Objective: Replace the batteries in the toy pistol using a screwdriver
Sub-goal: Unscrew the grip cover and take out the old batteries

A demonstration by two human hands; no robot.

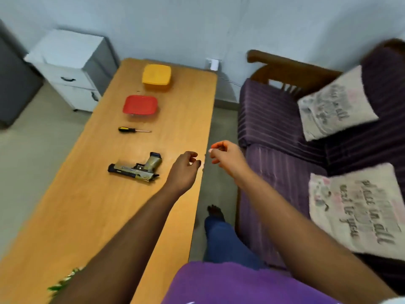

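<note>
- While both hands hover with loosely curled fingers gripping nothing, the left hand (185, 166) is over the table (87, 205) edge, right hand (223, 155) just beyond.
- Toy pistol (137, 167) lies near the left hand.
- Screwdriver (133, 129) lies between pistol and red container (140, 104).

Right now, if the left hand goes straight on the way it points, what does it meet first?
Probably the right hand: the left hand curls its fingers toward it, above the table edge. Depth is unclear.

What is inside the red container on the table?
It cannot be seen. The red container has its red lid on and hides any contents. It stands on the wooden table, between the yellow container and the screwdriver.
</note>
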